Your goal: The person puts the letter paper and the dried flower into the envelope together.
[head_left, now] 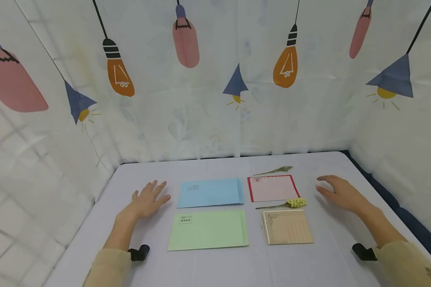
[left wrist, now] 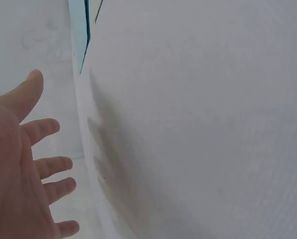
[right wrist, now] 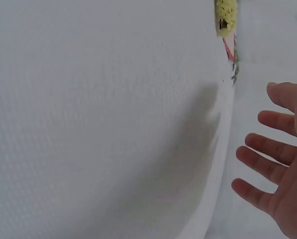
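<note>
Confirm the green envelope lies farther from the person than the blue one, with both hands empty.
"Farther" is wrong: the head view shows the green envelope nearer the person than the blue envelope. The left hand and right hand are empty.

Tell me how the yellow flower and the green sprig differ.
The yellow flower has a plump yellow head; the green sprig has a thin, dull green one. The yellow flower lies along the near edge of the pink card, the green sprig by its far edge. Both lie with stems to the left and heads to the right.
</note>
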`<action>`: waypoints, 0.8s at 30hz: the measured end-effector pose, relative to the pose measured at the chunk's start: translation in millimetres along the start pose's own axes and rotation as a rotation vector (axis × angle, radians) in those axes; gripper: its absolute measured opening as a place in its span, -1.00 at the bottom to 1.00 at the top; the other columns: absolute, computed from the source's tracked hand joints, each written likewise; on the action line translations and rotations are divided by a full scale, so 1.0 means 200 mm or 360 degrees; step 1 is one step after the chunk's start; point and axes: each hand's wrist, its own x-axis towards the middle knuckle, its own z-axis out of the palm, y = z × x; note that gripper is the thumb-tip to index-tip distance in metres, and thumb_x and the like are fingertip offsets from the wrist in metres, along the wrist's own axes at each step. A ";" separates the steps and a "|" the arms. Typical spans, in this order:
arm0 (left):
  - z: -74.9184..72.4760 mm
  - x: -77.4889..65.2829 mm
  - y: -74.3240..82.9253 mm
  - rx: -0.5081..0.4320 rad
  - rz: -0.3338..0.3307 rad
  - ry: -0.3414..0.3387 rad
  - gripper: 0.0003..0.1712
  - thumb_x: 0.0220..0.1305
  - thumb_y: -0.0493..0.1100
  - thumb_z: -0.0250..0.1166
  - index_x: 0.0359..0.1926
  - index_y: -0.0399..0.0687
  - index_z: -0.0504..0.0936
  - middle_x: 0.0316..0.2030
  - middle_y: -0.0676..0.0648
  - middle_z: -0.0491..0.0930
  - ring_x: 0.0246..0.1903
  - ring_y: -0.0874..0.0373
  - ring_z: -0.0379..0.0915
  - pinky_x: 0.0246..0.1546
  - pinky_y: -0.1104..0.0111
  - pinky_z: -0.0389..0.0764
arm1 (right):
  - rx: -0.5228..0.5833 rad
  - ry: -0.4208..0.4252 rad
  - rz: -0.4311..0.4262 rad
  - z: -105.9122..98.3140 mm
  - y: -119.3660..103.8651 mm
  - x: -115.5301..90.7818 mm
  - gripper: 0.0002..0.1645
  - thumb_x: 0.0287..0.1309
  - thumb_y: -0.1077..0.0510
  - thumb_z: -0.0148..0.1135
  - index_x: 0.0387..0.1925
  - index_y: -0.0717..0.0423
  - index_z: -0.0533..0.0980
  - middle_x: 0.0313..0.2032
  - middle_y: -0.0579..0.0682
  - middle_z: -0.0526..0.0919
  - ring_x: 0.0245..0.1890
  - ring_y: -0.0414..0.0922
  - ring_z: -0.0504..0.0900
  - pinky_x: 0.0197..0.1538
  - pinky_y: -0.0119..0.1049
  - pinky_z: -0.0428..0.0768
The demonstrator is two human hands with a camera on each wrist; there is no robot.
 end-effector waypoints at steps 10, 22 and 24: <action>0.00 -0.02 0.12 0.0032 0.0124 0.0100 -0.15 0.53 0.32 0.03 0.56 -0.14 0.25 0.49 -0.44 0.12 0.46 -0.44 -0.02 0.27 -0.49 -0.11 | 0.0047 0.0127 -0.0162 0.04 -0.08 -0.01 -0.54 0.43 0.13 0.28 0.20 0.36 0.54 0.12 0.31 0.61 0.08 0.26 0.57 0.09 0.27 0.54; -0.01 -0.05 0.23 0.0014 0.0248 0.0137 -0.18 0.52 0.28 0.10 0.56 -0.09 0.26 0.48 -0.40 0.16 0.44 -0.42 0.05 0.28 -0.46 -0.08 | 0.0094 0.0213 -0.0272 0.09 -0.21 -0.01 -0.64 0.38 0.22 0.31 0.12 0.32 0.59 0.02 0.18 0.69 -0.05 0.08 0.65 -0.07 0.07 0.63; -0.01 -0.05 0.25 0.0026 0.0264 0.0130 -0.18 0.52 0.28 0.11 0.56 -0.09 0.27 0.47 -0.40 0.17 0.43 -0.42 0.07 0.28 -0.46 -0.06 | 0.0104 0.0222 -0.0285 0.10 -0.22 -0.01 -0.65 0.38 0.21 0.32 0.11 0.31 0.60 0.01 0.16 0.70 -0.07 0.06 0.65 -0.09 0.04 0.64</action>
